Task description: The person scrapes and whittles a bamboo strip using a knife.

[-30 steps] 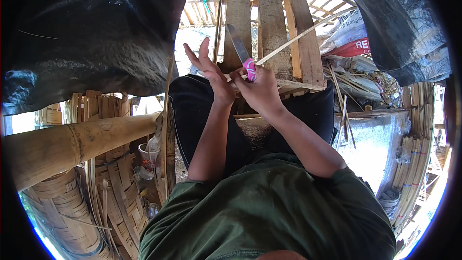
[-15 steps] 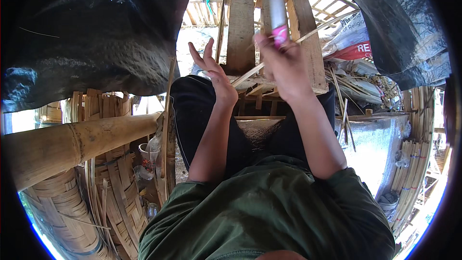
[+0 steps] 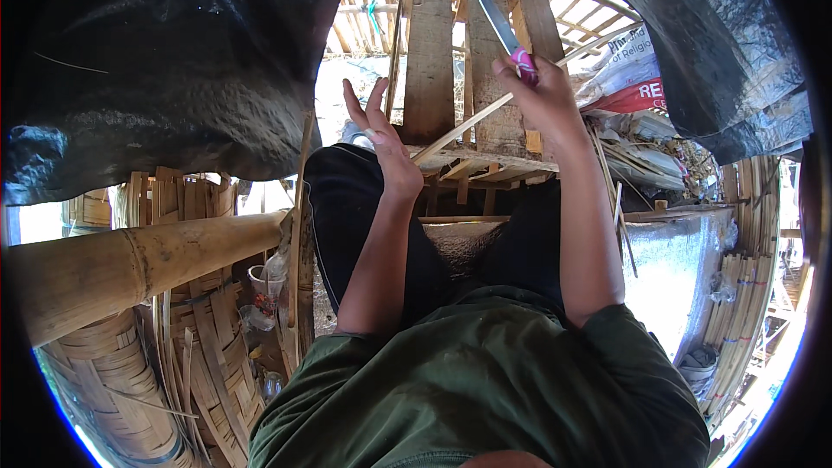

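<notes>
My right hand is closed around the pink-and-white handle of a knife. Its bare blade points away and slightly left. A thin pale bamboo strip runs slantwise from my left hand up past my right hand toward the far right. The near end of the strip lies against my left palm, gripped by the lower part of that hand, while two fingers stick up. How the other left fingers sit is partly hidden. Beneath the strip stands a rough wooden plank stand between my knees.
Dark plastic sheeting hangs at the left, and another sheet at the right. A thick bamboo pole juts in from the left above woven bamboo. A printed sack and bundled bamboo strips are at the right.
My right hand with the knife has moved to the right and tilted, the blade leaning further left. My left hand has barely shifted and still holds the strip.
</notes>
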Demonstrator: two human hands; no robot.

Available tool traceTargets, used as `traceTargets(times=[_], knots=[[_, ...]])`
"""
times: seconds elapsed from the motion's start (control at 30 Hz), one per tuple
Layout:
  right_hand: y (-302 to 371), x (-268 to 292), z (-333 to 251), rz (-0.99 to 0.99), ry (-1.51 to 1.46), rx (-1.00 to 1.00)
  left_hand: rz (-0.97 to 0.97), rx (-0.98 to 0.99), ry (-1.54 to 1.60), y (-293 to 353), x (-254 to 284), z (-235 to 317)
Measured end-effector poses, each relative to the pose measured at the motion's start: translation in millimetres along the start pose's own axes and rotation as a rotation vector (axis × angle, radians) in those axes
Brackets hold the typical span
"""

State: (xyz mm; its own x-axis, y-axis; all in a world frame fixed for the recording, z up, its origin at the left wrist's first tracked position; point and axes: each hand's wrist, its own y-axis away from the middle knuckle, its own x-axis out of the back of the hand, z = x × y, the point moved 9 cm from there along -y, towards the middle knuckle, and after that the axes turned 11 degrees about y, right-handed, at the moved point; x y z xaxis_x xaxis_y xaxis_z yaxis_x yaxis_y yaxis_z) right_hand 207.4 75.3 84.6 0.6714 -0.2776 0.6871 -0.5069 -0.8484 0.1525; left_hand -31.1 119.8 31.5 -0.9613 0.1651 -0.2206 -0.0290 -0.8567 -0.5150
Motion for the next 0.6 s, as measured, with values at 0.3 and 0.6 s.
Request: traceTargets(times=[0.3,0.6], knots=[[-43.7,39.5,106.6,0.066,0.277,-0.056,-0.310,0.091,-0.163,-5.2,-17.7,-8.6],[-24.2,11.1,49.0,0.022,0.399,0.257,-0.544,0.203,-0.260,-1.9,-24.7,0.9]])
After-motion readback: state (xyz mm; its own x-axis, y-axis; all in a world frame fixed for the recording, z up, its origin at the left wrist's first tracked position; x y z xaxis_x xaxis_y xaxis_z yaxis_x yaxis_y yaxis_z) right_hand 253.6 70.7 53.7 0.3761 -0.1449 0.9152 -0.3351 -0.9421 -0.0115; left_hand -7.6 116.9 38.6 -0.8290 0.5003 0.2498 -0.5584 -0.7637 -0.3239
